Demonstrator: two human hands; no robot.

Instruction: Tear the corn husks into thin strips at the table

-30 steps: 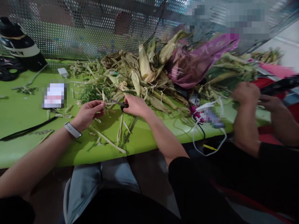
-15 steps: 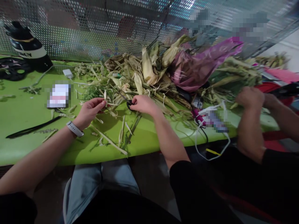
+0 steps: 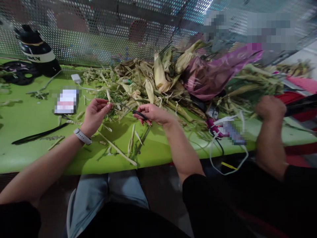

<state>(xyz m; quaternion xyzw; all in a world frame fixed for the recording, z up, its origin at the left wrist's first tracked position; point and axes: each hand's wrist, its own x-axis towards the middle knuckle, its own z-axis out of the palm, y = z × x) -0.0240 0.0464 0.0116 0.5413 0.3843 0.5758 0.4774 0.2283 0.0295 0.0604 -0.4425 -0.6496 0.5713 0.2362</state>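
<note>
My left hand (image 3: 97, 114), with a white watch on its wrist, pinches a small pale husk piece (image 3: 108, 96) upright between thumb and fingertips. To its right, my right hand (image 3: 151, 114) is closed around the black handles of a pair of scissors (image 3: 139, 114). Their thin dark blades point left and up toward the held piece, seemingly apart from it. Both hands are just in front of a heap of dried corn husks (image 3: 138, 74). Green shreds lie behind the blades. Cut husk strips (image 3: 116, 147) are scattered on the green table (image 3: 81, 162) below my hands.
A phone (image 3: 66, 101), a black strap (image 3: 39, 134) and a large black bottle (image 3: 41, 54) are at left. A purple plastic bag (image 3: 205, 76) rests on the heap. At right are a cabled device (image 3: 234, 132) and another person's hand (image 3: 271, 107). Behind stands a perforated metal screen (image 3: 104, 36).
My right hand has turned, showing more of the scissors' handles and blades. The left keeps its pinch. The view has shifted slightly, and the other person's hands have moved.
</note>
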